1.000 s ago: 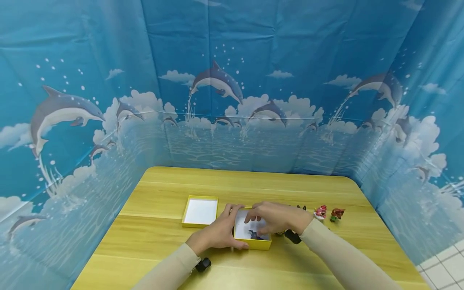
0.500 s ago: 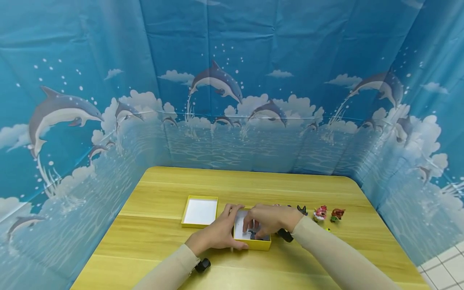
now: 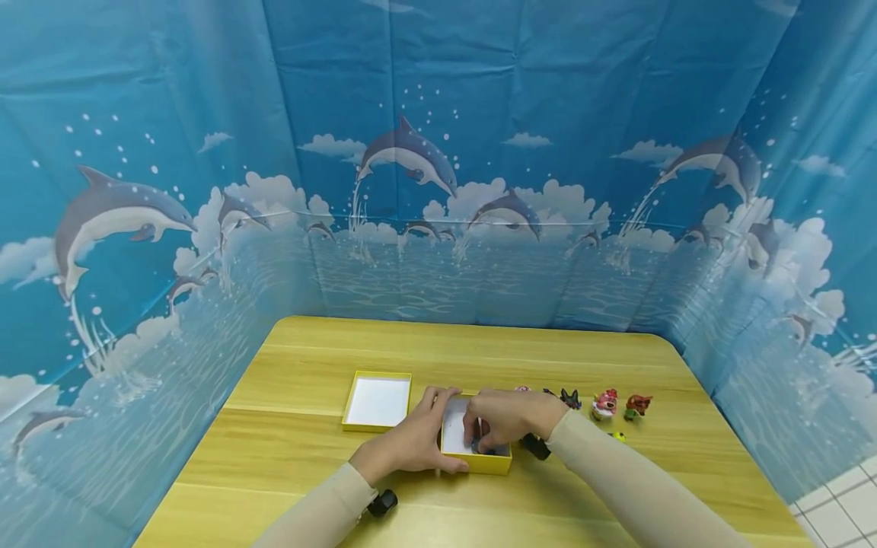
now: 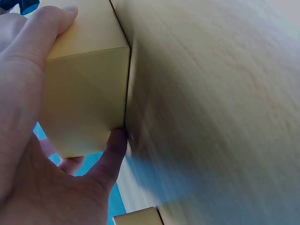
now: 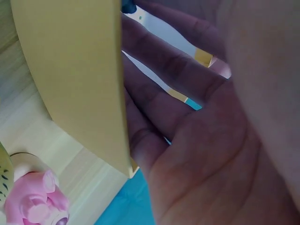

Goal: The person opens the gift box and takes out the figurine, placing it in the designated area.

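Observation:
A yellow open-topped box (image 3: 488, 463) with a white inside sits on the wooden table. My left hand (image 3: 416, 439) grips its left side, the thumb along the front wall and the fingers round the back corner. My right hand (image 3: 512, 415) reaches down into the box, its thumb and fingertips pinching a small dark blue figurine (image 4: 29, 5). Most of that figurine is hidden behind the fingers. In the right wrist view the box's side wall (image 5: 70, 70) stands beside the fingers, and only a bit of dark blue shows at the thumb.
A shallow yellow lid (image 3: 377, 402), white inside, lies left of the box. Right of it stand a dark-eared figurine (image 3: 570, 399), a pink-and-red figurine (image 3: 605, 404) and a red-brown figurine (image 3: 637, 406). A small yellow-green object (image 3: 619, 437) lies nearer. A dolphin-print curtain (image 3: 438, 274) hangs behind.
My right hand has moved slightly left and down in the box, and its fingers have closed round the dark blue figurine. The left hand keeps its hold on the box.

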`<action>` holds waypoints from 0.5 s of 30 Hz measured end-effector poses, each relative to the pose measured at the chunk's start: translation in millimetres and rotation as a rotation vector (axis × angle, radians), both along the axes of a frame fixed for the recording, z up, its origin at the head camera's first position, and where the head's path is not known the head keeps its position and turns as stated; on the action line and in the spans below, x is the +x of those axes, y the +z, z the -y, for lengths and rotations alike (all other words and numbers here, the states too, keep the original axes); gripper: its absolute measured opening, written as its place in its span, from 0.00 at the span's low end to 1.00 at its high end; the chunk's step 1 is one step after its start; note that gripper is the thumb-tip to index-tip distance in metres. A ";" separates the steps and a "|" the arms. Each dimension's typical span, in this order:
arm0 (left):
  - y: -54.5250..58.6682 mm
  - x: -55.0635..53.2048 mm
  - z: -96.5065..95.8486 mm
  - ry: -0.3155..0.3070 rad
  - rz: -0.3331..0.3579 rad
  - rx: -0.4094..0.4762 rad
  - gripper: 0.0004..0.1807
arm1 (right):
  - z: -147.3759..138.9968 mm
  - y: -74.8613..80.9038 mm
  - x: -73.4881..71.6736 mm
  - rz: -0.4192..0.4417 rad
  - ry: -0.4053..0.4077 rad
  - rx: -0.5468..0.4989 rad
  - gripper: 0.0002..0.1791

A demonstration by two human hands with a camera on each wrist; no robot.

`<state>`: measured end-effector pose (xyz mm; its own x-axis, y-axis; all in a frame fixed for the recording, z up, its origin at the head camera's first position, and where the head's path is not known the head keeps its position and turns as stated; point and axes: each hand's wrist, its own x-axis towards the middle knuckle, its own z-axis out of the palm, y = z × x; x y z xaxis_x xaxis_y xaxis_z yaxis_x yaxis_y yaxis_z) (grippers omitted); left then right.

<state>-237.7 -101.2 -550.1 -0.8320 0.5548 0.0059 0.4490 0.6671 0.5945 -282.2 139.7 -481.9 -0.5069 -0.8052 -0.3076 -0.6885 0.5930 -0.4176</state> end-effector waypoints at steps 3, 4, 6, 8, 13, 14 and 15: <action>0.3 0.6 -0.1 0.003 0.006 0.000 0.70 | -0.5 -1.3 -0.3 -0.007 -0.016 -0.008 0.07; 0.4 0.7 -0.2 0.003 0.006 0.001 0.70 | -0.7 -2.0 -0.6 -0.008 -0.019 -0.013 0.07; 0.6 0.7 -0.2 0.004 0.007 0.001 0.70 | -1.2 -3.4 -1.5 -0.016 -0.022 -0.017 0.06; 0.7 0.6 -0.3 0.003 0.006 0.001 0.70 | -1.9 -4.7 -2.5 -0.019 -0.023 -0.024 0.06; 0.0 0.4 -0.2 0.000 0.000 -0.007 0.70 | -4.2 -6.1 -3.1 -0.018 -0.045 -0.036 0.07; -0.3 0.3 -0.2 0.000 -0.001 -0.008 0.70 | -4.7 -6.0 -2.8 -0.015 -0.052 -0.039 0.07; -0.6 0.1 -0.2 0.001 -0.001 -0.008 0.70 | -5.1 -5.6 -2.5 -0.015 -0.053 -0.045 0.07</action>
<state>-237.6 -100.9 -550.7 -0.8325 0.5541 0.0021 0.4488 0.6721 0.5890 -284.7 144.7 -487.5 -0.5534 -0.7899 -0.2642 -0.6629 0.6098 -0.4345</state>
